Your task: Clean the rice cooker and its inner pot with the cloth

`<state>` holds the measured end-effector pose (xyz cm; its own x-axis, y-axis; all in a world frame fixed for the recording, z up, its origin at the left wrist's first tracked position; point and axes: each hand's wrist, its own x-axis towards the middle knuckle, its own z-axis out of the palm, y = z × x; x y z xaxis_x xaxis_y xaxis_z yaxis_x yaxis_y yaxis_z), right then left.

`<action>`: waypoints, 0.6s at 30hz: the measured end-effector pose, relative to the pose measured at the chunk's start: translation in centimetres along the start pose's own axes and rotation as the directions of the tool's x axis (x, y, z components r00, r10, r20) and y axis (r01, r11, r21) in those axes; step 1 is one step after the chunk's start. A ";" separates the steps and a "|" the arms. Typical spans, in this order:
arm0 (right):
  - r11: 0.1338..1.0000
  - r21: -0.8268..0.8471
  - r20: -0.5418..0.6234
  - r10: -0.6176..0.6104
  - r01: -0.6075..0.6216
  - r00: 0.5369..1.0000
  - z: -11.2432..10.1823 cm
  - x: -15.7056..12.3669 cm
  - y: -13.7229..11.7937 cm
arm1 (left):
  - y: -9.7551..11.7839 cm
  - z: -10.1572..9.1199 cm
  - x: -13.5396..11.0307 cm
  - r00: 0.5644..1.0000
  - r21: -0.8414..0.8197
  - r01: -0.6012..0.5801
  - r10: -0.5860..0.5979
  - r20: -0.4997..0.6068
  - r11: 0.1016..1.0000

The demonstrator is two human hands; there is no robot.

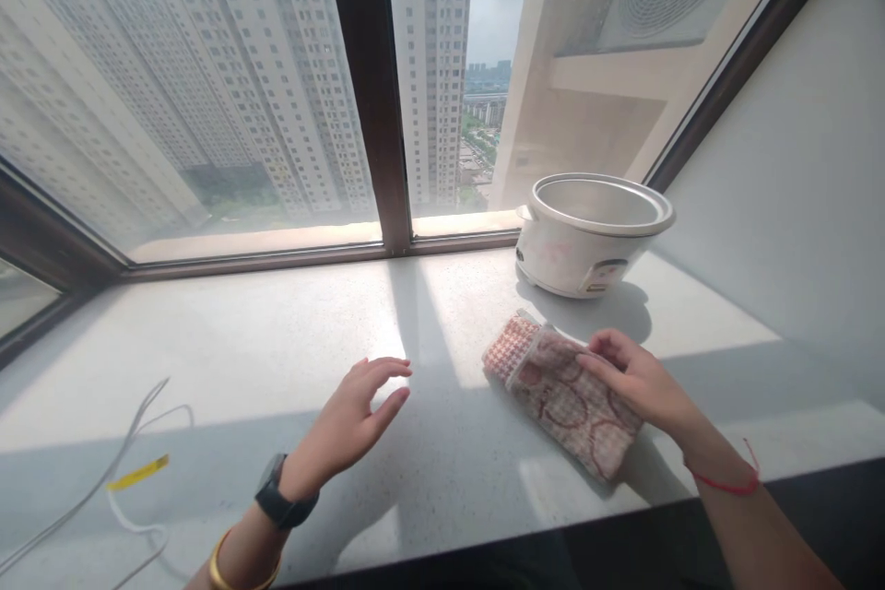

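My right hand (640, 383) covers near corner of folded cloth (563, 392). White cable (117, 466) runs off sill's (277, 341) left edge. Rice cooker (587, 235) panel markings too small to read.

The worktop (277, 332) is bare in the middle. A pot (587, 235) blocks the far right; white cables (131, 442) lie left.

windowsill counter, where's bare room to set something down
Free: the wide stretch between the white cable and the left hand, back to the window frame. Also right of the cooker, along the wall. Crowded: the folded cloth under the right hand, before the cooker.
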<state>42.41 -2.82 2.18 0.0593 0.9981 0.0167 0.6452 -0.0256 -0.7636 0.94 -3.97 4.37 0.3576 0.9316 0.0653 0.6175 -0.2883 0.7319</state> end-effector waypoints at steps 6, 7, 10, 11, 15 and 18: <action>0.772 -0.635 -0.411 -0.347 0.008 0.843 3.4 -1.0 0.3 | -1.8 0.3 -1.8 0.998 0.038 0.065 -0.064 -0.027 0.997; 0.751 -0.658 -0.348 -0.362 0.049 0.865 4.6 -1.7 0.3 | -2.3 0.2 -2.0 0.997 0.045 0.074 -0.073 -0.030 0.996; 0.749 -0.647 -0.129 -0.290 0.141 0.948 6.6 -2.7 1.8 | -3.4 -0.4 -2.1 0.996 0.083 0.086 -0.084 -0.025 0.993; 0.758 -0.637 -0.091 -0.255 0.141 0.963 6.5 -2.4 2.8 | -3.6 -0.8 -2.0 0.996 0.100 0.091 -0.090 -0.023 0.991; 0.804 -0.571 0.088 -0.142 0.166 0.986 1.3 1.5 7.9 | -4.1 -2.6 -1.1 0.992 0.137 0.122 -0.116 -0.050 0.983; 0.792 -0.566 0.166 -0.160 0.227 0.973 -3.9 5.5 10.6 | -4.3 -3.7 -0.2 0.986 0.133 0.148 -0.136 -0.095 0.980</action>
<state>52.53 2.20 -3.27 -0.1719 0.9846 0.0315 0.9561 0.1745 -0.2356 -4.42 -2.08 3.70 0.2021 0.9789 0.0289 0.7511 -0.1738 0.6369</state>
